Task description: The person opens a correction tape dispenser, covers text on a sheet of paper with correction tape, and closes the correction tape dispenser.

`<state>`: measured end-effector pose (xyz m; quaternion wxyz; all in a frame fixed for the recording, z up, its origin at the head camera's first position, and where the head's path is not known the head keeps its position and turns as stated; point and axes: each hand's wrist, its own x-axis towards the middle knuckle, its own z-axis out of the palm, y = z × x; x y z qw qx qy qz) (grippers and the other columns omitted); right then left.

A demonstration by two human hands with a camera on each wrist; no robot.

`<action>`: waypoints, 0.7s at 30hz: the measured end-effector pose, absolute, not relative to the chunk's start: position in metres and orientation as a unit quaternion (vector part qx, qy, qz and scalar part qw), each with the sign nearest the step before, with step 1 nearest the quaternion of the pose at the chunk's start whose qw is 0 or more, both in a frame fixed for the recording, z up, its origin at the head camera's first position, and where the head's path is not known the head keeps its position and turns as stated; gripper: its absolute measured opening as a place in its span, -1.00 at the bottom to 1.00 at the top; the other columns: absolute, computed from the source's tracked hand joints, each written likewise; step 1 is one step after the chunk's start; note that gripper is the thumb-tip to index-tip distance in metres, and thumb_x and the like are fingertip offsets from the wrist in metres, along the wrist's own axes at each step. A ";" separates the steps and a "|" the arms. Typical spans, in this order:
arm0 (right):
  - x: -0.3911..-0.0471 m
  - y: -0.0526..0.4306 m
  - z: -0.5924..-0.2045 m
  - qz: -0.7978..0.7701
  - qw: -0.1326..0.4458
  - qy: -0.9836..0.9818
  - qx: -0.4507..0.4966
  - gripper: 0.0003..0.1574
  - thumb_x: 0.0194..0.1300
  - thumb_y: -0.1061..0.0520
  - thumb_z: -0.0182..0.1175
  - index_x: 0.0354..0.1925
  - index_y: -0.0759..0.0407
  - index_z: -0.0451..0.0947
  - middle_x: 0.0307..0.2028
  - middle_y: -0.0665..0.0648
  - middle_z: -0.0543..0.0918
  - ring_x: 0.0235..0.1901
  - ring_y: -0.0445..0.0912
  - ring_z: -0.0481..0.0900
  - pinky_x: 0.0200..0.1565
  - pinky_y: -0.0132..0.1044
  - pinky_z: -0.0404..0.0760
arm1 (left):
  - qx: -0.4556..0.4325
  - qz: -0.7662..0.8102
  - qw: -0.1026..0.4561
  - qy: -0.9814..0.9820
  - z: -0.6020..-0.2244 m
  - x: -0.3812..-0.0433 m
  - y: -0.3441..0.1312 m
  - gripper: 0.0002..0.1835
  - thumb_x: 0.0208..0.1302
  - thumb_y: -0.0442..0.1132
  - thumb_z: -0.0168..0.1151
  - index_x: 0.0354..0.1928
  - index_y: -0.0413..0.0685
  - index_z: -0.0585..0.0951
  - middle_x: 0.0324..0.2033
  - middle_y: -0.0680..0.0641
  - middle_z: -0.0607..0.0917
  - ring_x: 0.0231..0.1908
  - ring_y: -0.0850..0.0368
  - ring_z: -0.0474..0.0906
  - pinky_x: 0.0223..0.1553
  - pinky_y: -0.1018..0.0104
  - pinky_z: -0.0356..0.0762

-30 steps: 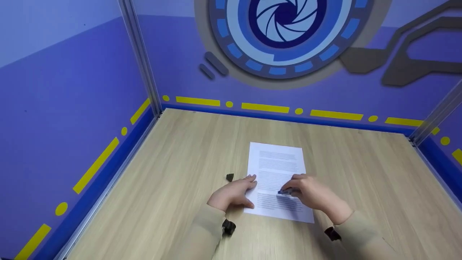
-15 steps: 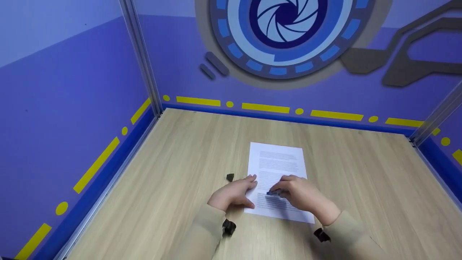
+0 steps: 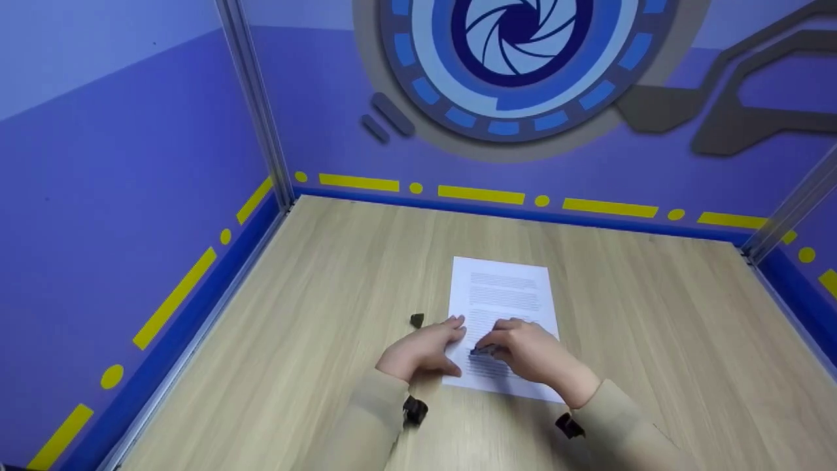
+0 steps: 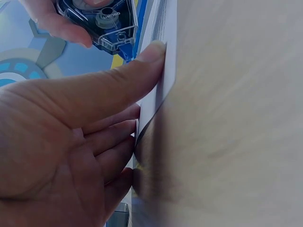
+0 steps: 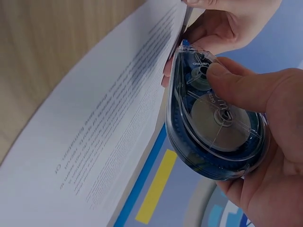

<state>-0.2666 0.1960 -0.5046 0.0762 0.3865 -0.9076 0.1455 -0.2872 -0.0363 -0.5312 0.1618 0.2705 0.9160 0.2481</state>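
A printed sheet of paper [image 3: 500, 288] lies on the wooden table, lines of text across it. My right hand [image 3: 539, 353] pinches a correction tape dispenser [image 5: 218, 120] with a clear case and blue inside; its blue tip is at the sheet, near the left ends of the text lines. My left hand [image 3: 422, 347] rests on the sheet's left edge, thumb and fingers spread and pressing it. In the left wrist view, the dispenser [image 4: 111, 23] is just beyond the left thumb. The underside of the tip is hidden in the head view.
A small dark cap-like piece [image 3: 417, 320] lies on the table [image 3: 340, 281] left of the sheet, beside the left fingers. Blue-purple panels [image 3: 314, 118] enclose the table's back and sides. Each wrist wears a small black device.
My right hand has slid left across the sheet with the correction tape dispenser, from mid-line to near the text's left margin. The left hand and the paper have stayed in place.
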 end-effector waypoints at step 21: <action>-0.267 0.184 -0.509 0.134 0.083 -0.908 0.388 -0.67 0.18 0.37 0.38 -0.17 0.01 0.81 -0.30 -0.02 0.74 -0.25 -0.05 0.74 -0.16 -0.10 0.73 | 0.261 0.249 0.166 0.918 -0.531 -0.288 -0.036 -0.11 0.14 -0.15 0.56 0.51 -0.10 0.38 0.60 -0.01 0.22 0.61 0.04 0.11 0.61 0.20 0.13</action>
